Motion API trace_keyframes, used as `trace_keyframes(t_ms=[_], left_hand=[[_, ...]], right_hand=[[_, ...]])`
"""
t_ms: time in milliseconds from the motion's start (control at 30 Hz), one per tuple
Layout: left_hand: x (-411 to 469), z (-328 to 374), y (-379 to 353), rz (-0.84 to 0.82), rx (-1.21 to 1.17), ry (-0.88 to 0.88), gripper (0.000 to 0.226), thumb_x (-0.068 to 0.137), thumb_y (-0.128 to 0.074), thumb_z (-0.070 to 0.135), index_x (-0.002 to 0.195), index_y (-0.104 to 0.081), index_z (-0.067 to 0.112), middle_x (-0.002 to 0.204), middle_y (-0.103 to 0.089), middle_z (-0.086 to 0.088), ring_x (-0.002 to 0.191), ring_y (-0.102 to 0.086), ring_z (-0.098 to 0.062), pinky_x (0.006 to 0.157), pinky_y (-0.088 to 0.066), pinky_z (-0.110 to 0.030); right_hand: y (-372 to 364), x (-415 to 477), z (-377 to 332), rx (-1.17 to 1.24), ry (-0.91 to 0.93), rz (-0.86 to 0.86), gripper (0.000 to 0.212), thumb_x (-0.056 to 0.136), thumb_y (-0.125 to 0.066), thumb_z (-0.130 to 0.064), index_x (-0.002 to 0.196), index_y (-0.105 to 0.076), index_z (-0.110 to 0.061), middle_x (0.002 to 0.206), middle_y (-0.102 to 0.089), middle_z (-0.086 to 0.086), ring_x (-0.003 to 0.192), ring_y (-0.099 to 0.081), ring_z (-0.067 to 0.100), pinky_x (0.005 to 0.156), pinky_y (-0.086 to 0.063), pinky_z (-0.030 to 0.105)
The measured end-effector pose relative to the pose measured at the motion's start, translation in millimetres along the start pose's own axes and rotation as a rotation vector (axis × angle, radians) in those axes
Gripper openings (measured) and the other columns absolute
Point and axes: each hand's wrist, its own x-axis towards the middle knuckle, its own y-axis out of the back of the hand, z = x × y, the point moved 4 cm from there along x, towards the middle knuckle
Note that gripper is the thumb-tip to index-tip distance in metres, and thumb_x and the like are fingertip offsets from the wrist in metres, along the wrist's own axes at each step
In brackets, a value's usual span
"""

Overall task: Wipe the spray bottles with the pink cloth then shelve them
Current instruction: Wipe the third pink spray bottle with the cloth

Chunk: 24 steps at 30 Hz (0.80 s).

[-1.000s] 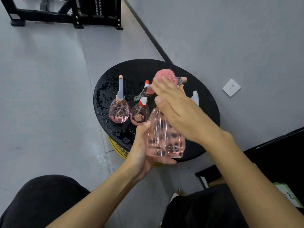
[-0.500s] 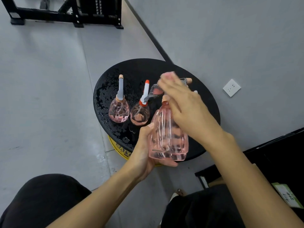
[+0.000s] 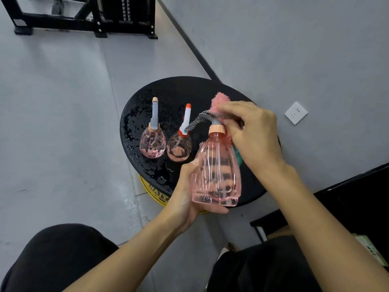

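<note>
My left hand (image 3: 185, 199) grips the base of a clear pink spray bottle (image 3: 216, 173), held upright over the near edge of a round black table (image 3: 139, 110). My right hand (image 3: 252, 133) presses the fluffy pink cloth (image 3: 220, 100) against the bottle's neck and grey spray head. Two smaller pink spray bottles stand on the table: one with a grey nozzle (image 3: 152, 138) at the left, one with a white and orange nozzle (image 3: 180, 144) beside it.
The tabletop is wet with droplets and rests on a yellow base (image 3: 153, 190). A grey wall with a white socket (image 3: 295, 112) runs to the right. A black metal frame (image 3: 88, 15) stands far back. A black unit (image 3: 347, 203) sits at the right, my knees below.
My right hand has slid with the cloth from the bottle's body up to its neck and spray head. The bottle now stands more upright in my left hand.
</note>
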Motion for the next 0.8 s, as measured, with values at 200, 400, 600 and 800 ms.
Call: trace_keyframes(t_ms=[200, 400, 600, 800], left_hand=[[3.2, 2.6, 2.1, 0.046, -0.031, 0.009, 0.059, 0.08, -0.036, 0.055, 0.114, -0.063, 0.016, 0.1, -0.074, -0.009, 0.079, -0.072, -0.025, 0.05, -0.059, -0.036], [6.1, 2.6, 5.0, 0.1, -0.078, 0.001, 0.053, 0.087, -0.037, 0.052, 0.116, -0.06, 0.015, 0.095, -0.075, -0.008, 0.074, -0.072, -0.028, 0.052, -0.059, -0.039], [9.3, 8.9, 11.8, 0.178, -0.109, -0.052, 0.062, 0.099, -0.024, 0.053, 0.085, -0.076, 0.022, 0.086, -0.074, -0.004, 0.07, -0.072, -0.018, 0.06, -0.058, -0.042], [11.7, 9.8, 9.9, 0.168, -0.184, -0.102, 0.058, 0.1, -0.027, 0.044, 0.084, -0.076, 0.017, 0.082, -0.074, -0.008, 0.07, -0.071, -0.019, 0.052, -0.055, -0.029]], right_hand=[[15.5, -2.3, -13.9, 0.061, 0.055, 0.097, 0.025, 0.082, -0.064, 0.006, 0.091, -0.077, -0.014, 0.087, -0.073, -0.004, 0.085, -0.065, 0.012, 0.076, -0.051, 0.02], [27.7, -5.5, -50.5, 0.193, 0.135, 0.151, 0.023, 0.081, -0.064, 0.007, 0.087, -0.076, -0.013, 0.082, -0.068, -0.011, 0.08, -0.066, 0.01, 0.072, -0.054, 0.026], [7.1, -45.0, -54.1, 0.244, 0.029, 0.059, 0.03, 0.074, -0.063, 0.013, 0.089, -0.075, -0.01, 0.09, -0.07, -0.004, 0.091, -0.065, 0.01, 0.08, -0.053, 0.025], [2.5, -62.3, -52.4, 0.338, -0.052, 0.004, 0.007, 0.083, -0.067, -0.016, 0.088, -0.071, -0.013, 0.089, -0.065, -0.007, 0.09, -0.063, 0.013, 0.074, -0.052, 0.022]])
